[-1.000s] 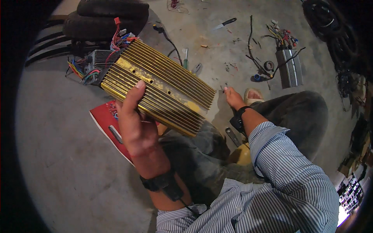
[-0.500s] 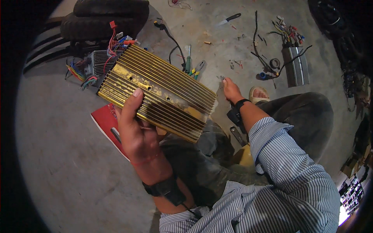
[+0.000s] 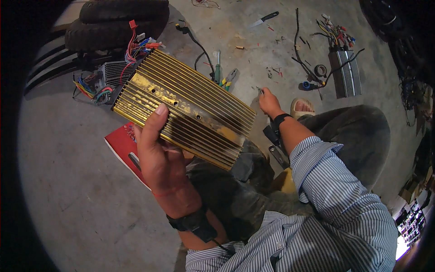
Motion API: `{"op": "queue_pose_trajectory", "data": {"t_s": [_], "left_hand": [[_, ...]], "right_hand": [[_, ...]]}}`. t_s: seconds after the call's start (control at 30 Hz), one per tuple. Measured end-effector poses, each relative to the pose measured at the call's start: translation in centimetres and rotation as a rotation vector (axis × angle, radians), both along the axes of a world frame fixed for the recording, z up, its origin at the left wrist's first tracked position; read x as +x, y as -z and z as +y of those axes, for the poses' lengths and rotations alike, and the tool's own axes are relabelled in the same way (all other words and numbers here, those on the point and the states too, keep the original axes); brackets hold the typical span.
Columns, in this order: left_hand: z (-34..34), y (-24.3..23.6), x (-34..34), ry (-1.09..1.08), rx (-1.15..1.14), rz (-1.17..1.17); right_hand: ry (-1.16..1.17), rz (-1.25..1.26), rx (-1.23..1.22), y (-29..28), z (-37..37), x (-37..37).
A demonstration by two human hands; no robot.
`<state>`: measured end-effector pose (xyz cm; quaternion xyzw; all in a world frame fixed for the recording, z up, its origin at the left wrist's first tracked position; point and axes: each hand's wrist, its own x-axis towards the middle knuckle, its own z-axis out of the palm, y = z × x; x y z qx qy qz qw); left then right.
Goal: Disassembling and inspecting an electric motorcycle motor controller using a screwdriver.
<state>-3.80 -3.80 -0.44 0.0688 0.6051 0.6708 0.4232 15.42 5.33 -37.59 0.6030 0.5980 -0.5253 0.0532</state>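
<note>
A gold, finned motor controller [image 3: 199,97] is tilted up in front of me, its ribbed face with a row of holes toward me. My left hand [image 3: 158,147] grips its near long edge, thumb on the fins and fingers hidden beneath. Coloured wires with connectors [image 3: 136,47] come out at its far left end. To the right of the controller, my right hand [image 3: 270,103] is low over the floor, fingers closed. A small greyish bit shows at its fingertips, too small to name.
Beyond the controller lie a green-handled screwdriver [image 3: 218,68], pliers [image 3: 229,79] and a knife [image 3: 264,20]. A silver finned controller [image 3: 345,72] with wires is at the right, near a tape roll [image 3: 320,70]. Tyres [image 3: 113,31] stand far left; a red booklet [image 3: 121,147] lies nearer.
The view has shifted slightly. The gold controller's right end has dipped a little toward me, still in my left hand. My right hand stays closed near the same floor spot.
</note>
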Motion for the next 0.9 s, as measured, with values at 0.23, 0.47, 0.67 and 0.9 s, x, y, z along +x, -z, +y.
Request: {"op": "queue_pose_trajectory", "data": {"t_s": [0.23, 0.47, 0.67, 0.9], "left_hand": [[0.6, -0.3, 0.5, -0.031, -0.003, 0.031], [0.5, -0.4, 0.4, -0.031, -0.006, 0.005], [0.5, -0.4, 0.3, -0.012, -0.007, 0.007], [0.3, -0.1, -0.1, 0.006, 0.016, -0.014]], "right_hand": [[0.002, 0.003, 0.139, 2.3, 0.4, 0.5], [-0.04, -0.025, 0.138, 2.0, 0.6, -0.1], [0.044, 0.009, 0.044, 1.6, 1.5, -0.2], [0.033, 0.032, 0.143, 2.3, 1.1, -0.2]]}}
